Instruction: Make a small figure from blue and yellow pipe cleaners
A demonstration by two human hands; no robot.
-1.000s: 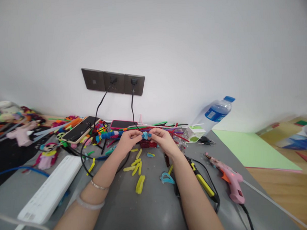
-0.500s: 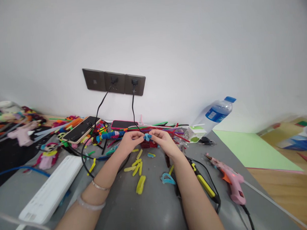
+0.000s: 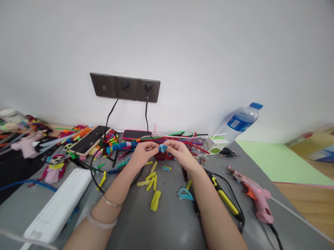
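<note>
Between my fingertips is a small blue fuzzy piece [image 3: 162, 148], held up over the far part of the grey table [image 3: 160, 236]. My left hand [image 3: 145, 154] pinches its left side, and my right hand [image 3: 179, 152] pinches its right side. Several yellow fuzzy strips [image 3: 151, 181] lie on the table below my hands. A small blue and yellow piece [image 3: 166, 168] rests nearby, and a light blue looped piece [image 3: 185, 194] lies beside my right forearm.
A pink glue gun [image 3: 257, 198] and a yellow-black tool [image 3: 227, 201] lie to the right. A tilted bottle [image 3: 242, 120] leans by the wall. Left are a white power strip [image 3: 58, 205], a phone [image 3: 90, 140] and a doll [image 3: 55, 168]. Black cables hang from wall sockets [image 3: 126, 88].
The view has shifted slightly, so most things appear a little further right. Both hands keep their pinch on the blue piece.
</note>
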